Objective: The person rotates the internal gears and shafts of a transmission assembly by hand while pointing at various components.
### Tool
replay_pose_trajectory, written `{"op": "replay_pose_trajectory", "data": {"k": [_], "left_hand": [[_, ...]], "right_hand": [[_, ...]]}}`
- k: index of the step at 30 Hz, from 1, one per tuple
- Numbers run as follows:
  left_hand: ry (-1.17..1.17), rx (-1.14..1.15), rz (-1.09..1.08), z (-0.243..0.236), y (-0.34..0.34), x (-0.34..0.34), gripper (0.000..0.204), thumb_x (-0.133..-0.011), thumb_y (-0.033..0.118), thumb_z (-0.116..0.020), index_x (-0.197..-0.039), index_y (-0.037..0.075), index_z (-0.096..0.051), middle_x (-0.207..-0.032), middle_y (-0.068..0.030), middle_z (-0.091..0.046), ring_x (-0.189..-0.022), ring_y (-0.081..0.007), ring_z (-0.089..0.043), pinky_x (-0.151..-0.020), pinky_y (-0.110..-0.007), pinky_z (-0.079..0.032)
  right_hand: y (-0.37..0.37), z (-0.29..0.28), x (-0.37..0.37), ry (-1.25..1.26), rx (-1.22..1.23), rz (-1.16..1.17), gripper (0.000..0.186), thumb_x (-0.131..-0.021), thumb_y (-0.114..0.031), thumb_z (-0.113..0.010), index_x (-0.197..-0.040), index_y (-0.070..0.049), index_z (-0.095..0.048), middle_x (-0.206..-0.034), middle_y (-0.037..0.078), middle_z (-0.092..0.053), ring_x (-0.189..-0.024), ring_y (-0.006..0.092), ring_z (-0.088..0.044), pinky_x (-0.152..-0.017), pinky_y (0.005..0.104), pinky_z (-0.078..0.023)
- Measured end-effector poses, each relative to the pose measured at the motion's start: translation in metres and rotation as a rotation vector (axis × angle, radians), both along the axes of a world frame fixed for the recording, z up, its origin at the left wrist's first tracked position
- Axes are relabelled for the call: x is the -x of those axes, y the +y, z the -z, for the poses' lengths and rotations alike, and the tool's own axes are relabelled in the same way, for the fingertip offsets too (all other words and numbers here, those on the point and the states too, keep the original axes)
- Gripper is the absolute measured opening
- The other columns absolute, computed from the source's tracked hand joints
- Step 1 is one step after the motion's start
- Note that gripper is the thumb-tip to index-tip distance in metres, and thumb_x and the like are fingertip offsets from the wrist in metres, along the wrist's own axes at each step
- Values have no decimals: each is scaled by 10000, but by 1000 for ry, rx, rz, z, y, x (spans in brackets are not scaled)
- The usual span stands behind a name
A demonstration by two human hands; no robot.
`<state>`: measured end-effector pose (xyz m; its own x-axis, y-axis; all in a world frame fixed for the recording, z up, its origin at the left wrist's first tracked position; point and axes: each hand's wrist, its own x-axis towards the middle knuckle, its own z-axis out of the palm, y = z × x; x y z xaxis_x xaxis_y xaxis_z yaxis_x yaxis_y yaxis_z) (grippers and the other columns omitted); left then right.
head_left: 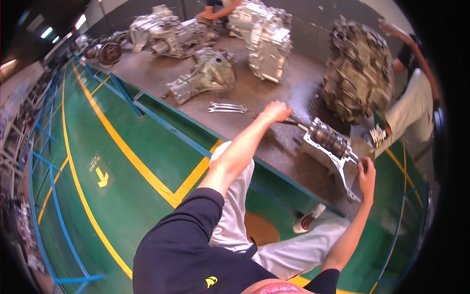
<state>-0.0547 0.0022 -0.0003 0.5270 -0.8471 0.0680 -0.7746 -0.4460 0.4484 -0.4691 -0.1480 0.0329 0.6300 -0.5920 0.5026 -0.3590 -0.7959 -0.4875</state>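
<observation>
A gear shaft assembly (333, 140) with several gears lies in an open silver gearbox housing (345, 176) at the bench's near edge. My left hand (276, 111) is closed at the left end of the assembly, round the end of a long dark shaft (296, 120). At the opposite end, my right hand (366, 176) has its fingers curled beside the tip of the assembly; what they grip is hidden. Several open-ended wrenches (228, 107) lie side by side on the bench, left of my left hand.
The metal workbench (196, 122) carries a greenish gearbox casing (213, 73), silver gearboxes (267, 41) and a large brown transmission (357, 71). Co-workers' hands show at the far side (215, 13) and right (394, 30). Blue railings (61, 220) line the green floor at left.
</observation>
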Motion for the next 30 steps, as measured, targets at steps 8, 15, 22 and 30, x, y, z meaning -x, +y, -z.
{"op": "replay_pose_trajectory", "data": {"k": [8, 15, 22, 30], "left_hand": [[-10, 25, -33, 16, 14, -18, 478, -920, 408, -445, -1003, 9, -694, -1099, -256, -633, -1036, -402, -610, -927, -465, -473], [38, 4, 2, 12, 16, -11, 535, -919, 460, -431, -1088, 12, -670, -1164, -263, -604, -1090, -423, -576, -959, -475, -451], [27, 85, -8, -2, 15, 0, 498, -918, 408, -415, -1011, -1, -685, -1077, -268, -630, -1038, -423, -595, -938, -472, -458], [35, 63, 2, -4, 21, 2, 490, -918, 399, -405, -1031, 12, -684, -1096, -249, -633, -1054, -418, -587, -944, -472, -450]], "right_hand": [[16, -12, -25, 28, -95, 0, 182, -856, -84, -639, -1014, -6, -598, -855, 150, -595, -776, 265, -601, -694, 343, -473], [13, -1, -15, 19, -93, 3, 201, -851, -101, -656, -1014, 1, -598, -879, 167, -612, -774, 269, -615, -700, 346, -484], [13, -11, -11, 17, -7, 30, 165, -875, -64, -620, -1011, 23, -586, -793, 138, -631, -716, 191, -599, -667, 309, -464], [18, -8, -13, 10, -74, 39, 181, -866, -101, -630, -1011, 0, -591, -844, 184, -617, -761, 312, -613, -695, 372, -467]]}}
